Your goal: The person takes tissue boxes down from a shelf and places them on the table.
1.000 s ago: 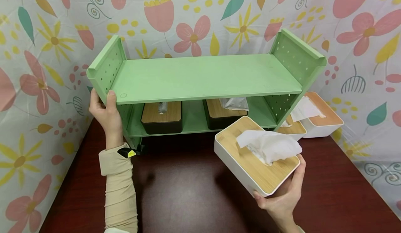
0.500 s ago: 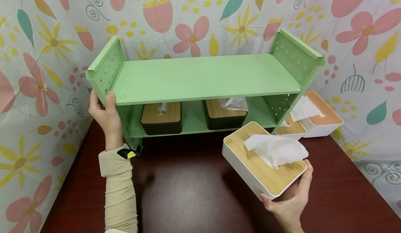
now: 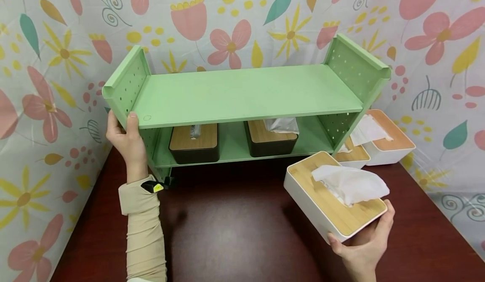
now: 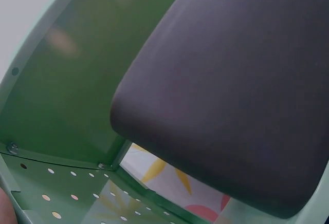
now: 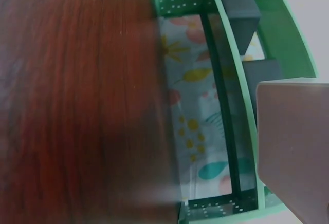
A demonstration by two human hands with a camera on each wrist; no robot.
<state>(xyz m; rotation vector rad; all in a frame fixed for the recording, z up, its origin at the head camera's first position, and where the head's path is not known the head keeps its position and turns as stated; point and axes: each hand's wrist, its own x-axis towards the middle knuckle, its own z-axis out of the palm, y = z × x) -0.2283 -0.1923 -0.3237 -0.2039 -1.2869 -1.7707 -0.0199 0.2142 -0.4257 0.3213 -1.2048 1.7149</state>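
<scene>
White rectangular tissue box [image 3: 329, 204], wood-lidded: there it was, tilted up in your right hand [image 3: 365, 246], in front of the right end of the pale-green perforated metal shelf unit [image 3: 242, 90]! Your right thumb and fingers pinched its near end; your left hand [image 3: 129, 143] clasped the shelf unit's left upright between thumb and fingers. Done, by the look of it: a black wood-lidded box [image 3: 194, 147] and a second black box [image 3: 273, 144] stood apart inside the shelf unit's lower level. Left: your held box was not yet set down, and a large white box [image 3: 390, 149] and its white neighbour [image 3: 354, 158] sat beside the shelf unit's right end. Against a second earlier, your box had drifted rightward along the shelf unit's front, while your left hand had kept its hold.
</scene>
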